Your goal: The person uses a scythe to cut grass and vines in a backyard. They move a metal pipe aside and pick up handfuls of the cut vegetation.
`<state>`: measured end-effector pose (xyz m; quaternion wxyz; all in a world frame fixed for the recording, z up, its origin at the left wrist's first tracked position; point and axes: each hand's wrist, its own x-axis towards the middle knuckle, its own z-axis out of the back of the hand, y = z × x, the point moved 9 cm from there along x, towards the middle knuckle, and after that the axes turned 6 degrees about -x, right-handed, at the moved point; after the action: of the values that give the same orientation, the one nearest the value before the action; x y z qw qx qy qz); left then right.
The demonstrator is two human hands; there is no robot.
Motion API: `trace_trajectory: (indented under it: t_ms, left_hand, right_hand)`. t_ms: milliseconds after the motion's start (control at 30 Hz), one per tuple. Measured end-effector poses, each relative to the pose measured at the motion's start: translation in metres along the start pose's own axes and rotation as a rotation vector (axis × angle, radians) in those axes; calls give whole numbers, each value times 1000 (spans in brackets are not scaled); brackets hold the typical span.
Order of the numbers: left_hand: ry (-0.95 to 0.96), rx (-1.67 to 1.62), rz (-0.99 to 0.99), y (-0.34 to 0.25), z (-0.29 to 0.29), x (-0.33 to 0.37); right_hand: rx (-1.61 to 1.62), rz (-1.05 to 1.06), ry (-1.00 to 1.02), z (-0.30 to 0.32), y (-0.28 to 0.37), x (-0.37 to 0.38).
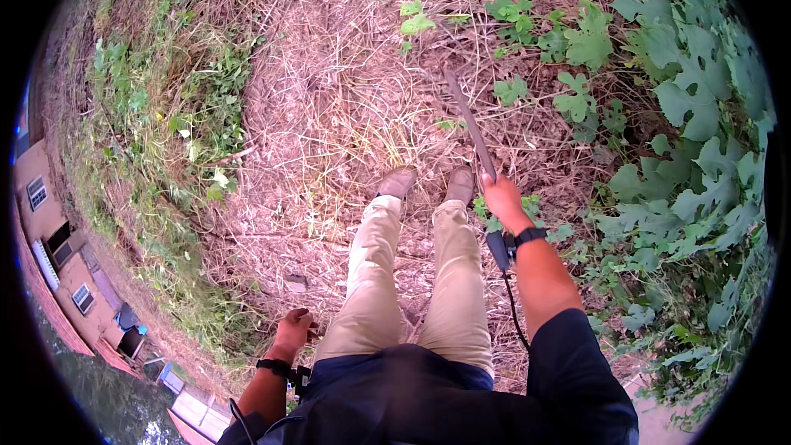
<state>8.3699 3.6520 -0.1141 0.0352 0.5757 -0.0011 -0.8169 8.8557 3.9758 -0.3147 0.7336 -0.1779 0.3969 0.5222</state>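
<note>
My right hand [504, 200] is closed round the handle of a machete [471, 125]. Its long, narrow brownish blade points forward and slightly left, low over the dry ground litter ahead of my right shoe. The grip itself is hidden in my fist. My left hand [294, 332] hangs beside my left thigh, fingers loosely bent and a little apart, with nothing seen in it. Nearest to the blade are lobed green leaves [511, 90] on low stems to its right.
Dry stalks and dead leaves [329, 115] cover the ground round my shoes [398, 182]. Dense broad-leaved plants [700, 99] rise along the right. Heaped cut greenery [198, 99] lies to the left, with a building [62, 239] farther off. A cable [515, 309] runs along my right arm.
</note>
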Motion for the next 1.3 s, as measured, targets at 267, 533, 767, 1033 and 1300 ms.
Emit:
trace_trajectory:
  t_ms: [267, 533, 767, 1033, 1300]
  left_hand:
    - [14, 15, 16, -5, 6, 11]
    - [4, 26, 23, -22, 9, 6]
    - [-38, 12, 18, -7, 17, 12]
    - [-4, 54, 46, -26, 6, 9]
    - [57, 67, 3, -41, -4, 18]
  right_hand:
    - [237, 4, -97, 43, -31, -29]
    - [560, -69, -331, 124, -23, 102]
    - [664, -259, -220, 157, 6, 132]
    - [141, -156, -355, 68, -103, 68]
    - [41, -265, -183, 53, -148, -49]
